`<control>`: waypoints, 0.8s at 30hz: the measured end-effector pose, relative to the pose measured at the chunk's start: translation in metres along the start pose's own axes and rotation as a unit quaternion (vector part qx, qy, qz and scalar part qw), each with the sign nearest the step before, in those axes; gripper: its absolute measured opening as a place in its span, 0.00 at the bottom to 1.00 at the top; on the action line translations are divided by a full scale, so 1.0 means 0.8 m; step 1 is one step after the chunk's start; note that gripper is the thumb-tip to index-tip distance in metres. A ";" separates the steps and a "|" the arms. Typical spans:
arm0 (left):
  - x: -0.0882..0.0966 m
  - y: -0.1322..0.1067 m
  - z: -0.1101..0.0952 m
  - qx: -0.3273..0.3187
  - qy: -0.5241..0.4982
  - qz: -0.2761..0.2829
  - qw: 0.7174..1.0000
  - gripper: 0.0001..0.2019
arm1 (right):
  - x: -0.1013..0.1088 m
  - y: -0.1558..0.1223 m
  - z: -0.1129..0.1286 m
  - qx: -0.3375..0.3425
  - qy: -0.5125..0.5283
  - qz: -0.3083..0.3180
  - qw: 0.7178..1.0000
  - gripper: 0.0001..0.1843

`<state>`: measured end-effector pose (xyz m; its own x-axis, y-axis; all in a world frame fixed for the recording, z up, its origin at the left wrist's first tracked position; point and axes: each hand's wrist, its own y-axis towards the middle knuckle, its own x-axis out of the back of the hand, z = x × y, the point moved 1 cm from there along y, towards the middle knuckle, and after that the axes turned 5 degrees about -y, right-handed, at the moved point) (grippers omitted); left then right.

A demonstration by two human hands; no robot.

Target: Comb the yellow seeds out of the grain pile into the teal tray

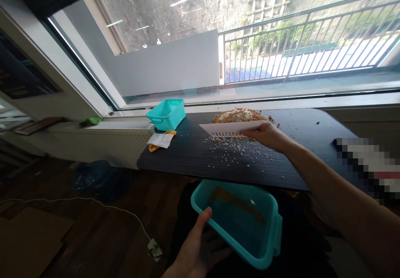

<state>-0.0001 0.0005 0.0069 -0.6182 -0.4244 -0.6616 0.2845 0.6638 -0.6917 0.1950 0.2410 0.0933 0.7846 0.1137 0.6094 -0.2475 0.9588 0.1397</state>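
Observation:
My right hand (268, 136) pinches a white notched scraper (228, 128) by its right end, over the dark tabletop. Its toothed edge faces down, in front of a heap of yellow-brown beans mixed with white grains (239, 114). Loose white grains (237, 151) lie scattered on the near side of the scraper. Below the table edge, my left hand (200, 244) grips the near left rim of a teal plastic basin (243, 244), thumb over the rim and fingers underneath. A band of brown beans (236, 203) lies on the basin floor. The basin sits at my lap.
On the dark table (187, 161), a second teal basin (167, 113) stands at the back left. A white paper (161, 140) lies on a yellow cloth nearby. A pixelated object (371, 165) is at the right. A radiator (125, 138) adjoins the table; a cable (109, 206) crosses the floor.

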 end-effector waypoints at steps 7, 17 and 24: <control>0.007 -0.001 -0.005 -0.016 -0.017 0.017 1.000 0.33 | -0.010 0.025 0.006 -0.051 -0.004 0.026 0.998 0.13; 0.005 -0.002 -0.006 -0.017 -0.017 0.009 1.000 0.33 | 0.002 0.020 -0.027 -0.029 0.048 0.034 0.998 0.15; 0.005 -0.004 -0.005 -0.017 -0.003 0.002 1.000 0.32 | -0.004 0.020 -0.010 -0.021 0.053 0.048 0.997 0.17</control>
<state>-0.0067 -0.0008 0.0075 -0.6123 -0.4262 -0.6659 0.2610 0.6861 -0.6791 0.1935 0.2583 0.0873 0.8146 0.2293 0.5328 -0.3019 0.9519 0.0518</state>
